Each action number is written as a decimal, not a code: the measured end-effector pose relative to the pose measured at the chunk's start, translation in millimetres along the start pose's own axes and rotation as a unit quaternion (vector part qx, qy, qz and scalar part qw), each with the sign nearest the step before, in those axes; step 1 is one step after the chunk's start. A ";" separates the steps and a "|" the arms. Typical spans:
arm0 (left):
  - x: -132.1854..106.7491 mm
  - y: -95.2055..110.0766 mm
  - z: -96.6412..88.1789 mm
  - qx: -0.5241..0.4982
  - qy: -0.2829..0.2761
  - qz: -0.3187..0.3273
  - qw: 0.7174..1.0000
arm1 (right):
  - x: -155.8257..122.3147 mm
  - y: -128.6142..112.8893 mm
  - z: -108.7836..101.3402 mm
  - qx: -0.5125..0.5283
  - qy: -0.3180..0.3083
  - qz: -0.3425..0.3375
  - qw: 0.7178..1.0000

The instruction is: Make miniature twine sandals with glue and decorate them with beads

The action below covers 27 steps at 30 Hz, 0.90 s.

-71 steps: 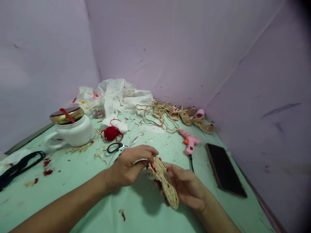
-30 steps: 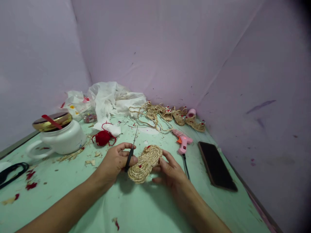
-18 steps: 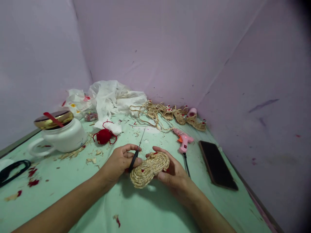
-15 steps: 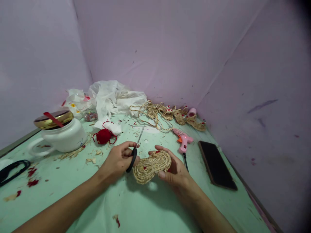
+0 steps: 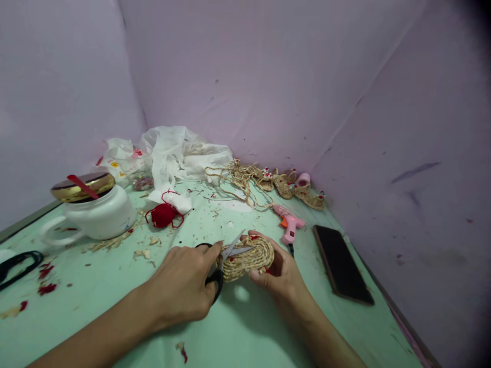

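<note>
My left hand [image 5: 192, 281] grips a pair of black-handled scissors [image 5: 230, 253], its fingers in the loops. The blades are spread apart and lie over the near face of a small woven straw sole [image 5: 255, 258], made of coiled braid in a figure-eight outline. My right hand [image 5: 282, 271] holds that sole by its right end, thumb in front and fingers behind. Bits of red show at the sole's edges and on its face. Whether the blades touch the straw I cannot tell.
A pink glue gun [image 5: 288, 224] and a dark phone [image 5: 342, 263] lie to the right. Red yarn [image 5: 163, 214] and a white mug [image 5: 102, 214] stand left. Small straw slippers [image 5: 284, 186], straw cord [image 5: 241, 176] and white plastic bags [image 5: 184, 153] line the back. Scraps litter the green cloth.
My left hand has turned the scissors from pointing away to pointing right across the sole, and their blades have opened. The right hand still holds the sole, now tilted a little differently.
</note>
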State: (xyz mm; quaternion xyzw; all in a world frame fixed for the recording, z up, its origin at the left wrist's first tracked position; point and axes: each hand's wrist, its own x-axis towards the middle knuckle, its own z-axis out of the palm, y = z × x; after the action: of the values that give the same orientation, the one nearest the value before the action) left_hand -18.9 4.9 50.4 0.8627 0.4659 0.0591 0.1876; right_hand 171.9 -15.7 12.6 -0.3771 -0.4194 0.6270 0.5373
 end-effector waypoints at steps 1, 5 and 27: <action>0.1 -0.2 -0.5 0.008 -0.004 -0.001 1.000 | -0.6 0.3 1.3 -0.005 0.002 0.000 1.000; 0.2 1.9 -1.8 0.045 -0.031 -0.006 0.998 | -3.1 1.8 7.9 -0.011 0.004 0.007 1.000; -0.7 -3.0 2.8 -0.010 -0.006 -0.014 1.000 | -11.4 2.3 13.0 -0.059 -0.038 0.001 0.998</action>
State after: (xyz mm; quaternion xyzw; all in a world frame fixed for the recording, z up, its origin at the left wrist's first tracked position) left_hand -20.9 5.0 46.8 0.8543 0.4764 0.0556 0.2001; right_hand 160.7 -28.7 15.4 -0.3845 -0.4753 0.6155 0.4974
